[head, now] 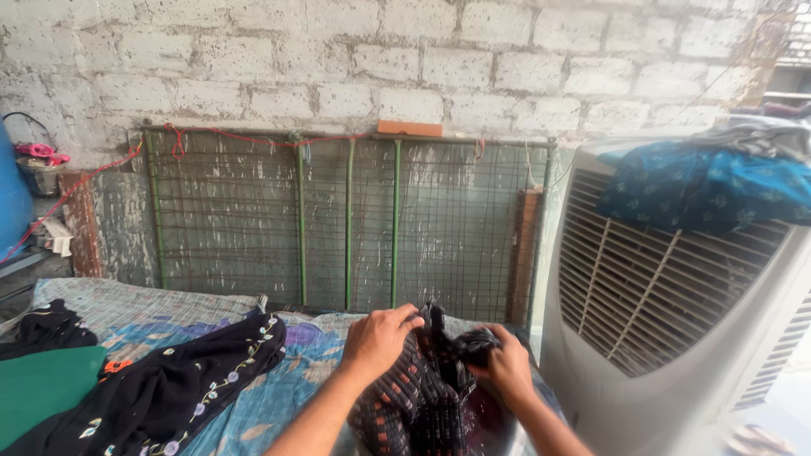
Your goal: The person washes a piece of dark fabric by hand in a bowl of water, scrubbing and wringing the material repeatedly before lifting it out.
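A dark patterned garment [414, 397] with small red and white marks is bunched up low in the middle of the head view. My left hand [378, 338] grips its left upper fold. My right hand [504, 365] pinches its right side. The cloth hangs down between my two forearms, over what looks like a dark basin [494, 426] that is mostly hidden.
A black floral-embroidered cloth [177, 380] and a green cloth [42, 384] lie on the blue patterned bed cover [279, 380] at left. A green wire frame [346, 219] leans on the block wall. A white air cooler [676, 295] with blue clothes [710, 186] on top stands at right.
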